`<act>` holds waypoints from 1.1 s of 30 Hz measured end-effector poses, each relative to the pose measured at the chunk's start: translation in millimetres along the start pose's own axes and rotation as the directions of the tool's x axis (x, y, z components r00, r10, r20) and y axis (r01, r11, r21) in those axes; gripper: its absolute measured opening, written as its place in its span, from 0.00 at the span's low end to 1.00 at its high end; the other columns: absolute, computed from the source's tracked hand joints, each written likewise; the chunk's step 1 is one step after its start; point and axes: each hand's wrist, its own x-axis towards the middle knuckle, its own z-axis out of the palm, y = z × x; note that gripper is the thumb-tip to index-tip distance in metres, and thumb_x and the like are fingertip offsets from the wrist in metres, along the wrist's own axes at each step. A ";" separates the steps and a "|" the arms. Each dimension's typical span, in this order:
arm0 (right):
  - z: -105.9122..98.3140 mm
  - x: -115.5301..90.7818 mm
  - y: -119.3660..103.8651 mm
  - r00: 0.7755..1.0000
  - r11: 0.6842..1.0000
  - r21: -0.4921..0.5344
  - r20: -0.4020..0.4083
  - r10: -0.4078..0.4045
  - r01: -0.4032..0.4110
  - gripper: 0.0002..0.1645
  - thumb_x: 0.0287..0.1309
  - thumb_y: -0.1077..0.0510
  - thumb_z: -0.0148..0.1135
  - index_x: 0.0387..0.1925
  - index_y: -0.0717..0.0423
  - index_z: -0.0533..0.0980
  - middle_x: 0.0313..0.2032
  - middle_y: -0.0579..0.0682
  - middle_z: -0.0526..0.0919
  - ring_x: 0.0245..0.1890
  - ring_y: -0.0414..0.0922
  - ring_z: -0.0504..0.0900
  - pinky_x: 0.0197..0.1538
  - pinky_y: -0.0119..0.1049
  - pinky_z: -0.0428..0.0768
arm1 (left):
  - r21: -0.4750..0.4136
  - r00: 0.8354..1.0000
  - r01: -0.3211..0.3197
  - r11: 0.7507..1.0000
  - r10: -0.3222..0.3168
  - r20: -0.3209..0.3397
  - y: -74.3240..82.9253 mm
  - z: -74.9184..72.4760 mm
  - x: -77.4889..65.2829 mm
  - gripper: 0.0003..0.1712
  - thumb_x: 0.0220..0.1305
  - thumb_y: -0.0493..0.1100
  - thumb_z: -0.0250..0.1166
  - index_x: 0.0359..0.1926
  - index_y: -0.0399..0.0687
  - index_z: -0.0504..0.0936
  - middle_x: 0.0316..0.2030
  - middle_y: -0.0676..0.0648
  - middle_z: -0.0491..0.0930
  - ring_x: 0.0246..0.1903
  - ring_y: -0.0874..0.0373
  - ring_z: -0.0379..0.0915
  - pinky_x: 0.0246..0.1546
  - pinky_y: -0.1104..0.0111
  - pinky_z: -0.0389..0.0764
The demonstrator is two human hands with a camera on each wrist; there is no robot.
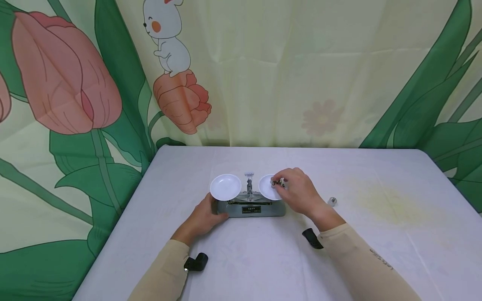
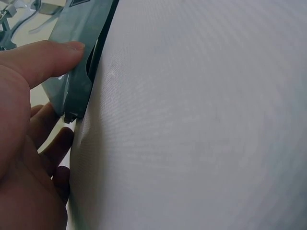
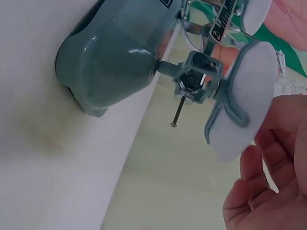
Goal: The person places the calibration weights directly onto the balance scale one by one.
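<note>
Head view: a balance scale [image 1: 226, 210] is standing on the worktop [image 1: 244, 259] between the hands. The left hand [image 1: 201, 218] is gripping its left end; the right hand [image 1: 301, 192] is pinching a small metal piece [image 1: 278, 183] at the right pan [image 1: 265, 188].

Left wrist view: the thumb [image 2: 53, 57] is pressing the base [image 2: 76, 86], probably heavy, rigid and slick, best held by its ends.

Right wrist view: fingers [image 3: 283, 158] are curling beside that pan, likely light and easily tipped.

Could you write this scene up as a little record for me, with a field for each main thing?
Device: grey balance scale, with a white left pan and right pan
Left hand: grips the scale's left end
Right hand: pinches something small and shiny at the right pan; exact shape unclear
Loose item: small metallic piece, right of the scale
Surface: white-covered table
Backdrop: rabbit-and-tulip print cloth
</note>
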 end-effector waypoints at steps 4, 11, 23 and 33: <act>-5.9 -4.0 1.8 0.999 0.998 0.046 0.006 0.041 -0.041 0.10 0.58 0.66 0.67 0.43 0.60 0.83 0.43 0.54 0.84 0.44 0.53 0.79 0.47 0.49 0.79 | 0.002 1.000 0.001 1.000 -0.001 -0.004 -0.1 0.2 0.2 0.50 0.58 0.40 0.74 0.75 0.39 0.55 0.73 0.38 0.61 0.73 0.42 0.52 0.71 0.46 0.54; -16.2 -14.1 12.3 0.997 0.996 0.045 0.018 0.072 -0.073 0.15 0.58 0.65 0.68 0.48 0.61 0.80 0.47 0.55 0.83 0.47 0.55 0.80 0.51 0.52 0.81 | 0.006 1.000 -0.001 1.000 0.001 -0.007 0.8 0.0 -0.7 0.50 0.58 0.40 0.74 0.75 0.39 0.55 0.73 0.38 0.60 0.74 0.42 0.51 0.71 0.46 0.54; -38.4 -37.2 34.4 0.992 0.989 0.073 -0.004 0.130 -0.129 0.24 0.55 0.61 0.75 0.53 0.58 0.79 0.46 0.54 0.83 0.44 0.53 0.81 0.47 0.50 0.80 | 0.006 1.000 -0.009 1.000 0.009 -0.007 0.5 -0.3 1.0 0.50 0.58 0.40 0.74 0.75 0.39 0.55 0.73 0.38 0.60 0.74 0.43 0.51 0.72 0.47 0.53; -61.0 -65.0 70.7 0.971 0.971 0.020 0.028 0.238 -0.238 0.23 0.60 0.56 0.71 0.55 0.58 0.78 0.47 0.57 0.83 0.44 0.57 0.82 0.47 0.49 0.79 | 0.002 1.000 -0.013 1.000 0.013 -0.005 -2.4 0.1 1.0 0.50 0.58 0.40 0.74 0.75 0.37 0.56 0.72 0.37 0.62 0.73 0.42 0.52 0.72 0.47 0.54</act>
